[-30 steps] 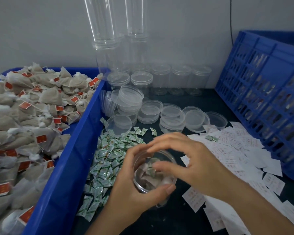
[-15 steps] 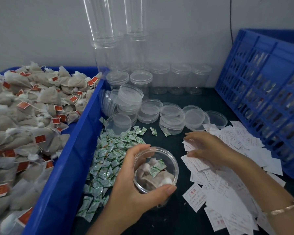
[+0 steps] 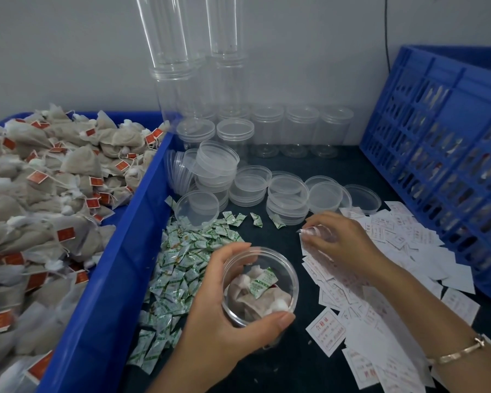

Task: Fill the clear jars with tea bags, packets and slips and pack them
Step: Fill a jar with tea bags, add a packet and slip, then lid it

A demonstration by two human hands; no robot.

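— Dark tabletop (image 3: 301, 364), grey wall (image 3: 68, 52) behind. Where is the jar?
— The left hand (image 3: 224, 316) wraps round the open jar (image 3: 291, 272); tea bags (image 3: 264, 303) and a green packet (image 3: 262, 280) lie inside.
— And the right hand (image 3: 343, 245)?
— Its fingertips pinch one slip (image 3: 309, 231) at the pile (image 3: 408, 251). Best to peel off a single slip, then drop it on top.

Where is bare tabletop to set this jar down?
Best: the dark table strip at the near edge by the held jar, between the green packets and white slips. Another bare patch lies between the loose lids, the standing empty jars and the blue crate. Elsewhere is crowded.
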